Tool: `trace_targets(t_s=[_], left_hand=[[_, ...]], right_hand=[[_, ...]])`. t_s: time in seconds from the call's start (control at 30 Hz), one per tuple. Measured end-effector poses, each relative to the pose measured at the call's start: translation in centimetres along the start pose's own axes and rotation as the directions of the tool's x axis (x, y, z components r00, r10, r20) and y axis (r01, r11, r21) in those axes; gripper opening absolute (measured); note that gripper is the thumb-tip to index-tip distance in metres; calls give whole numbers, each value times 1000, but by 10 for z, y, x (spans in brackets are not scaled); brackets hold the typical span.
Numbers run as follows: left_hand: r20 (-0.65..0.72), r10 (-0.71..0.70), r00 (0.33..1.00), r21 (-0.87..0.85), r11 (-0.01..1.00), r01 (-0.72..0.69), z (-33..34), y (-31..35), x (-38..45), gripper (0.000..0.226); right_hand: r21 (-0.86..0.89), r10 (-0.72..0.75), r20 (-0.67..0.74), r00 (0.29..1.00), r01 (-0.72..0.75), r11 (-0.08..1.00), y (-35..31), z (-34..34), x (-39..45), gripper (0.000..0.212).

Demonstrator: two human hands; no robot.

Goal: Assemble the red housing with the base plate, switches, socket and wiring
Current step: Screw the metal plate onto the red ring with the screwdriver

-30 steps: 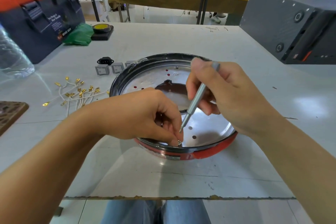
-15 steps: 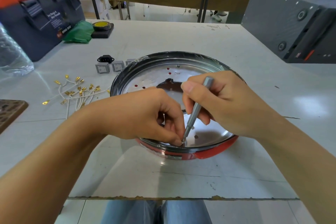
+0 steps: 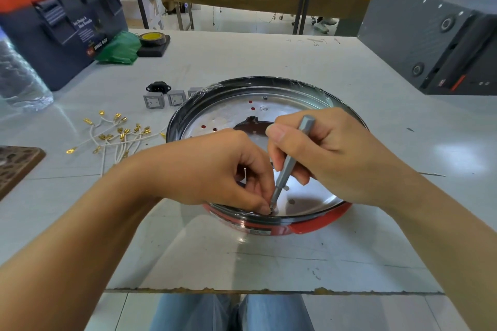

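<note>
A round red housing [image 3: 317, 226] with a black rim lies on the pale grey table [image 3: 269, 258], near the front edge, and a shiny round metal base plate [image 3: 301, 110] dotted with small holes sits inside it, with a dark opening near its middle. The left hand [image 3: 215, 169] reaches over the near rim, fingers curled, thumb and forefinger pinched together on something very small at the plate's front edge; what it is cannot be made out. The right hand [image 3: 336, 158] comes in from the right, fingers wrapped round a slim grey metal screwdriver [image 3: 289, 164] held steeply, its top by the forefinger and its tip down at the same spot, touching the left fingertips. To the left of the housing, on the table, lie two grey square rocker switches [image 3: 164, 100] side by side, with a third partly hidden behind the rim, and a black power socket [image 3: 158, 87] just behind them. Nearer the person, a loose bundle of white wires with brass terminals [image 3: 118, 137] is spread out. At the far left stands a dark blue toolbox with an orange lid [image 3: 61, 13], a crumpled green bag [image 3: 118, 48] beside it, and a clear plastic bottle [image 3: 18, 80] at the edge. A grey box-shaped machine [image 3: 435, 35] stands at the far right.
</note>
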State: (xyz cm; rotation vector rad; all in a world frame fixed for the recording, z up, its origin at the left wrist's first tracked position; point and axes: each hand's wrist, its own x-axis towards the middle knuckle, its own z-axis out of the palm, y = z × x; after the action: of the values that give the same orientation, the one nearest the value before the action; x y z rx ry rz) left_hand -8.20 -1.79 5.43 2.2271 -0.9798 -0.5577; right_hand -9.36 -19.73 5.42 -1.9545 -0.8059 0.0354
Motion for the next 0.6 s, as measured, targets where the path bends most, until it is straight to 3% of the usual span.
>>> trace_targets(t_s=[0.6], left_hand=[[-2, 14, 1000, 10, 1000, -14, 0, 1, -1, 5]], right_hand=[[-82, 22, 6, 1000, -21, 996, -3, 1, -1, 37]])
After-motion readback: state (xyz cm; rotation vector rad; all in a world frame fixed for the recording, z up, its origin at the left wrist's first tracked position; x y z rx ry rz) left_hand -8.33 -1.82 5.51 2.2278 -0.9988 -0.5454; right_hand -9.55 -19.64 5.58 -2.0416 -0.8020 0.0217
